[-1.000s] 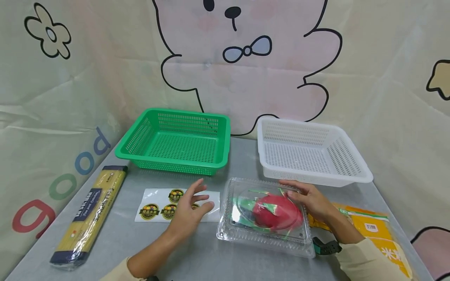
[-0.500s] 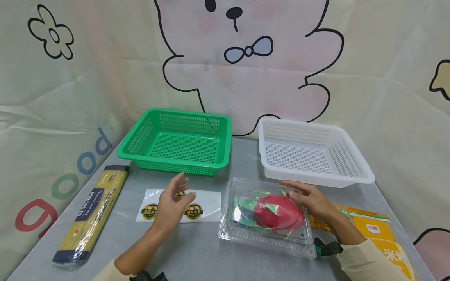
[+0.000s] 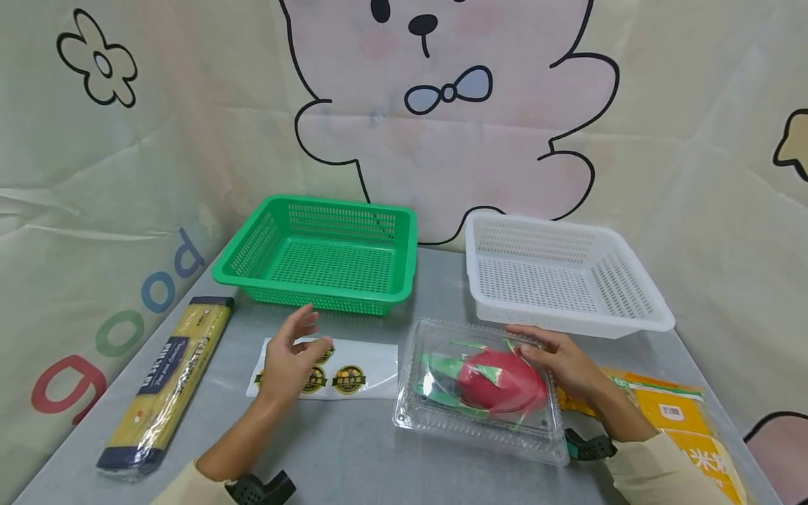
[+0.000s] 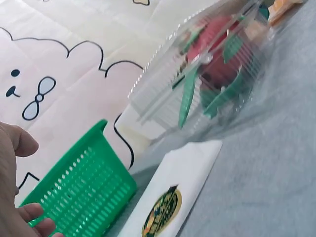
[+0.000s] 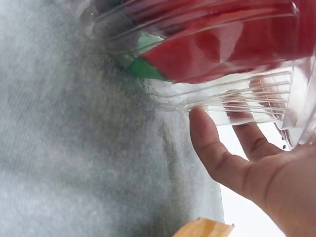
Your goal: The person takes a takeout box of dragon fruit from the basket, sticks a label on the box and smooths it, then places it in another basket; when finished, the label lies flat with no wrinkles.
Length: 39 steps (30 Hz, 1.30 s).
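At lower centre, right hand (image 3: 560, 356) grips clear box (image 3: 481, 393).
Left hand (image 3: 287, 366), fingers apart: a low sweep could skew sticker sheet (image 3: 374, 359).

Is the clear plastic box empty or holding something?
Not empty: a red dragon fruit shows through the clear plastic box in all three views.

OK so the left forearm (image 3: 243, 435) is slanting up and inward, a pale sleeve (image 3: 189, 487) sitting below the wrist. The left hand (image 3: 290, 361) is hanging in the air, its fingers (image 3: 301, 326) pointing away with a loose bend, thumb sticking out sideways. The right forearm (image 3: 621, 414) is also angling inward, and the right hand (image 3: 558, 358) is gripping lightly, thumb and fingers curving with a gap between.
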{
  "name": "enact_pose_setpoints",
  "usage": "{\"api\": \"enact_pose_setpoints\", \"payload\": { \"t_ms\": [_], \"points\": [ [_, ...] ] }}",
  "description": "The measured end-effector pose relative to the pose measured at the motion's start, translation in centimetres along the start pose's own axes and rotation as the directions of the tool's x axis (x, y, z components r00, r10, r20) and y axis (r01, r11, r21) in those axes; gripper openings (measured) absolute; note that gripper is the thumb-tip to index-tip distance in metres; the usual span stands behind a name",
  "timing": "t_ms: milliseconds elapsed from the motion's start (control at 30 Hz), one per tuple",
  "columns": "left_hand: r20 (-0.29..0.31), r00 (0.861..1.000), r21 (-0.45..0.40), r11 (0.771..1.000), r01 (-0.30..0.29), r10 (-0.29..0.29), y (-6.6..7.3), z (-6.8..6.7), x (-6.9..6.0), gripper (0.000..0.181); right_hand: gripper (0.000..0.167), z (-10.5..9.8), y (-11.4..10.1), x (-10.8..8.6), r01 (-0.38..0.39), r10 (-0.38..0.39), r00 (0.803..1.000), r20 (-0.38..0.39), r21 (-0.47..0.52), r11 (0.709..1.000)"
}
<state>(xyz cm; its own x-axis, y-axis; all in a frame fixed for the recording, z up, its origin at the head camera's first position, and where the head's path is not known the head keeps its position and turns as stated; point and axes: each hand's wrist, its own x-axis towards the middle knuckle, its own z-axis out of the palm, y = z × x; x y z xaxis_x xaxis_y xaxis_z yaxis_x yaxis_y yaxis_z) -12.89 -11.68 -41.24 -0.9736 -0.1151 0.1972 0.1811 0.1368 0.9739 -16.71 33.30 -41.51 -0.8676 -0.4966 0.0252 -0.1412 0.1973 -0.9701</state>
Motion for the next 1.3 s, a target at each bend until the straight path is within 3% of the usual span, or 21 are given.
{"api": "enact_pose_setpoints", "payload": {
  "t_ms": [167,400,633,833,1067,1300],
  "points": [
    [-0.048,0.999,0.106,0.994,0.007,-0.002,-1.3,-0.5,0.5,0.057,0.043,0.0,0.0,0.0,-0.011,0.011,1.000,-0.005,0.001,1.000],
    [-0.074,0.997,0.252,0.967,0.040,-0.022,-3.6,-0.9,1.0,0.055,0.043,0.1,0.0,-0.1,-0.022,0.022,1.000,-0.020,-0.012,1.000],
    [-0.089,0.994,0.369,0.925,0.096,-0.068,-4.8,-1.1,1.1,0.057,0.043,0.2,-0.1,-0.2,-0.032,0.032,0.999,-0.027,-0.012,0.999],
    [-0.060,0.993,0.460,0.880,0.117,-0.100,-5.2,-1.1,1.2,0.058,0.042,0.1,-0.1,-0.2,-0.018,0.017,1.000,-0.022,-0.023,1.000],
    [-0.084,0.996,0.512,0.855,0.077,-0.039,-5.7,-0.8,1.2,0.056,0.043,0.1,0.1,-0.3,-0.023,0.022,0.999,-0.025,-0.031,0.999],
    [-0.113,0.993,0.502,0.860,0.090,-0.037,-5.5,-0.6,1.1,0.045,0.043,0.1,0.0,-0.3,-0.040,0.039,0.999,-0.037,-0.041,0.998]
  ]
}}
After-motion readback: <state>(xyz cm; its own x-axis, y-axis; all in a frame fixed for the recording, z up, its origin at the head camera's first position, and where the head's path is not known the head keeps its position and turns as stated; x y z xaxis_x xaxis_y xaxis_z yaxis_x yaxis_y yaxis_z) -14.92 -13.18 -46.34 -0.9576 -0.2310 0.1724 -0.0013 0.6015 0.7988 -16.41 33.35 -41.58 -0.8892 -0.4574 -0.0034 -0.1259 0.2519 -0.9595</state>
